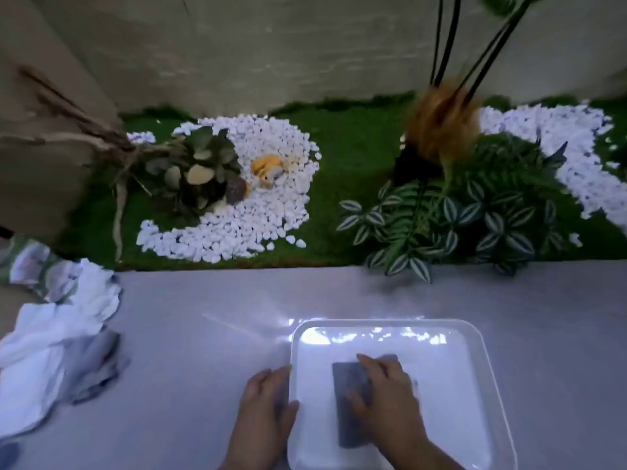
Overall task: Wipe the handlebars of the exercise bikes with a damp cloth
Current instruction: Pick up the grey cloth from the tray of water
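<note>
Grey cloth (351, 398) in white tray (475, 385), white pebbles (264, 205), green-and-white striped leaves (475, 225)

**Tray at front, garden bed behind**

A tray (488, 368) sits on the bench (203, 351) at front right, a cloth (349, 401) inside it under the right hand (383, 395). The left hand (268, 401) rests at the tray's left wall. Crumpled rags (51, 351) lie far left. Pebbles (258, 184) and plants (458, 212) lie behind the bench
</note>
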`<action>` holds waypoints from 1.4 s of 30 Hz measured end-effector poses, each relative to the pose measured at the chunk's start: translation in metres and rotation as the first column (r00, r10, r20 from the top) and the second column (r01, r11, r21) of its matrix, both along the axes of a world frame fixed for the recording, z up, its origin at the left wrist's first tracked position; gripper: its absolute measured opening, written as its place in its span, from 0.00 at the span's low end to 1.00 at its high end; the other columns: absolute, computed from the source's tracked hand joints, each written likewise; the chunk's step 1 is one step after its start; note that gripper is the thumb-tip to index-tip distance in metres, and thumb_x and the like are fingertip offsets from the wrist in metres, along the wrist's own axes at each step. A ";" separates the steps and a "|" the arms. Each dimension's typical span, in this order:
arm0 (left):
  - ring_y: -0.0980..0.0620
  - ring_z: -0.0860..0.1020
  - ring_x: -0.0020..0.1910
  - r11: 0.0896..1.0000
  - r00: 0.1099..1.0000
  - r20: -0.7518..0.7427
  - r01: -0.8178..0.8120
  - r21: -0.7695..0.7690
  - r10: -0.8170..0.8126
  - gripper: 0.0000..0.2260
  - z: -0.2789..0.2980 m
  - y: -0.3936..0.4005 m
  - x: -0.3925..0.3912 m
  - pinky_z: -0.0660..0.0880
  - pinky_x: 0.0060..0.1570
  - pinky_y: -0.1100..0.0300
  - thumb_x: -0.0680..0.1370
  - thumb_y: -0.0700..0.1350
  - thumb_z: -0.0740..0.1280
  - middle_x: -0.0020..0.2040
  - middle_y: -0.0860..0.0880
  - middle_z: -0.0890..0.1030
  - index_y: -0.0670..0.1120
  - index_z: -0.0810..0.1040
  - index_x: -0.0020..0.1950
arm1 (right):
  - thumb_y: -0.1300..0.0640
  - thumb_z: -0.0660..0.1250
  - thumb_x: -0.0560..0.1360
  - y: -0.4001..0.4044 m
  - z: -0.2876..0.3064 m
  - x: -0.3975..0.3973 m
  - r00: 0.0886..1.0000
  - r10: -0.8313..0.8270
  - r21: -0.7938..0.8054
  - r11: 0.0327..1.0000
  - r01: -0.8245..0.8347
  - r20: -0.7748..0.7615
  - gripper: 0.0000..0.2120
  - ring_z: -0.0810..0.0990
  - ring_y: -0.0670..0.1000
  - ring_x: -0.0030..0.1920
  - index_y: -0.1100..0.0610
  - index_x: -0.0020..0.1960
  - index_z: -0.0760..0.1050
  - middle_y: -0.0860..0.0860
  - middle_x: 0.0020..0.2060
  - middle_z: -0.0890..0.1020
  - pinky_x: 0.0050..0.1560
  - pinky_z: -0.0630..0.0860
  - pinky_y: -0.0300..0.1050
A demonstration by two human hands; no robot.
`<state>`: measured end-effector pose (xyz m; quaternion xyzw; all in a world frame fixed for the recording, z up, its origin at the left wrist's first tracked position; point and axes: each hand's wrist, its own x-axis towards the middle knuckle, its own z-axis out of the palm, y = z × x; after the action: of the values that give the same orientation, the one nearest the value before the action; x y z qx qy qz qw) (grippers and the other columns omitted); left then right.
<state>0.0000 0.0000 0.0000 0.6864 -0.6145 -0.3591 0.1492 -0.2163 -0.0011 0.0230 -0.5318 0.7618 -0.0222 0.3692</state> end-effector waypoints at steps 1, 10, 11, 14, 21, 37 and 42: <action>0.57 0.65 0.66 1.000 1.000 -0.023 0.016 0.003 -0.016 0.23 -0.007 -0.003 -0.003 0.59 0.64 0.69 0.68 0.57 0.63 0.65 0.54 0.71 0.66 0.68 0.64 | 0.38 0.63 0.66 -0.005 -0.004 0.003 0.998 0.057 -0.001 0.998 -0.057 -0.038 0.31 0.70 0.53 0.64 0.38 0.68 0.64 0.48 0.65 0.66 0.61 0.71 0.49; 0.54 0.66 0.62 0.999 0.999 0.024 -0.044 0.028 0.043 0.22 -0.021 -0.005 -0.033 0.66 0.63 0.64 0.72 0.43 0.69 0.65 0.52 0.65 0.56 0.72 0.65 | 0.37 0.69 0.65 0.010 -0.046 0.015 0.929 0.116 -0.194 0.962 -0.193 -0.351 0.31 0.68 0.62 0.63 0.42 0.66 0.67 0.55 0.67 0.66 0.53 0.73 0.61; 0.53 0.66 0.63 0.999 0.998 0.044 -0.037 0.023 0.036 0.22 -0.023 -0.004 -0.034 0.66 0.63 0.63 0.72 0.43 0.69 0.65 0.52 0.65 0.56 0.72 0.65 | 0.39 0.70 0.66 0.010 -0.048 0.013 0.926 0.113 -0.222 0.954 -0.203 -0.361 0.29 0.69 0.62 0.61 0.42 0.65 0.68 0.56 0.65 0.68 0.50 0.74 0.61; 0.52 0.64 0.64 0.999 0.996 0.087 -0.027 0.024 0.025 0.21 -0.021 -0.004 -0.036 0.64 0.62 0.64 0.73 0.44 0.69 0.66 0.51 0.64 0.56 0.73 0.65 | 0.47 0.71 0.68 0.011 -0.048 0.006 0.931 0.134 -0.277 0.932 -0.236 -0.341 0.23 0.71 0.61 0.56 0.44 0.61 0.72 0.56 0.61 0.71 0.45 0.75 0.57; 0.50 0.67 0.64 0.966 0.999 0.019 -0.034 0.257 0.030 0.20 0.012 -0.015 -0.028 0.64 0.64 0.64 0.74 0.47 0.68 0.66 0.50 0.64 0.54 0.72 0.66 | 0.62 0.68 0.71 -0.014 -0.005 -0.021 0.984 0.029 -0.016 1.000 -0.027 0.175 0.11 0.78 0.55 0.49 0.48 0.49 0.77 0.51 0.53 0.71 0.43 0.79 0.50; 0.55 0.76 0.47 0.979 0.986 -0.019 -0.161 0.126 0.165 0.19 0.220 0.038 0.033 0.71 0.45 0.63 0.75 0.52 0.67 0.58 0.51 0.74 0.53 0.71 0.65 | 0.56 0.65 0.76 -0.016 0.229 -0.034 0.904 -0.004 -0.161 0.984 0.080 0.427 0.05 0.76 0.50 0.35 0.48 0.48 0.77 0.50 0.35 0.79 0.35 0.71 0.33; 0.58 0.76 0.43 0.929 0.929 -0.036 -0.365 0.068 0.368 0.17 0.244 0.093 0.024 0.72 0.43 0.64 0.75 0.51 0.67 0.54 0.52 0.76 0.53 0.72 0.63 | 0.57 0.64 0.77 -0.010 0.250 -0.042 0.849 0.197 -0.173 0.977 -0.127 0.491 0.06 0.78 0.47 0.39 0.48 0.45 0.77 0.51 0.41 0.82 0.37 0.71 0.32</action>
<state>0.0242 0.0928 0.2435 0.7844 -0.4607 -0.3598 0.2075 -0.2585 -0.0109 0.2729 -0.5934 0.5875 -0.1803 0.5198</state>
